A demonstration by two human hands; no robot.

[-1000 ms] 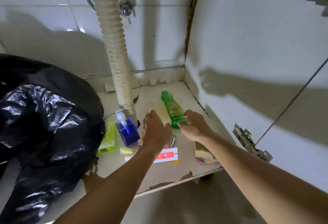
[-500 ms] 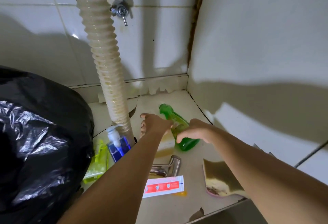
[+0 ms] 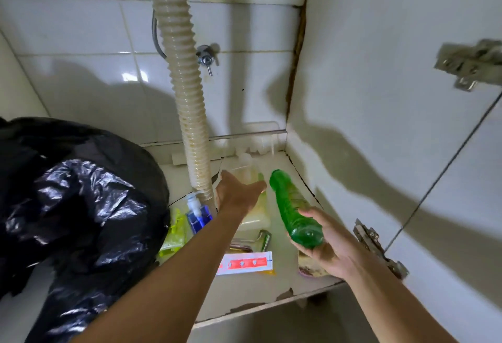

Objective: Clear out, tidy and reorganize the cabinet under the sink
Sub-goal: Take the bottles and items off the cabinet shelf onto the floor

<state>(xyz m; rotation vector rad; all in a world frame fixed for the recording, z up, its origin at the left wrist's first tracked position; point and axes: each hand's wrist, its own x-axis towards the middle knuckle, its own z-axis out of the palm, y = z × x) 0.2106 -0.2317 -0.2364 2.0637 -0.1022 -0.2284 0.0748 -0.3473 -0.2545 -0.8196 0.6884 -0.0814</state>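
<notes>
A translucent green bottle (image 3: 292, 206) is lifted off the cabinet floor (image 3: 258, 293), cap end pointing towards the back wall. My right hand (image 3: 331, 244) grips it round the base. My left hand (image 3: 236, 196) reaches further in, back of the hand up, with its fingers curled over a pale yellow bottle (image 3: 256, 216) that lies beside the drain hose; the fingertips are hidden. On the floor by my left forearm lie a blue pump bottle (image 3: 199, 216), a yellow-green packet (image 3: 173, 234), a metal tap part (image 3: 262, 239) and a red and white box (image 3: 245, 262).
A full black rubbish bag (image 3: 68, 206) fills the left side. The ribbed drain hose (image 3: 184, 98) runs down the middle, with a wall valve (image 3: 206, 58) beside it. A dirty sponge (image 3: 308, 269) lies under my right hand. A door hinge (image 3: 377, 247) juts from the right wall.
My right hand has raised the green bottle off the floor and drawn it towards me. My left hand has stayed over the pale yellow bottle. The camera has pulled back.
</notes>
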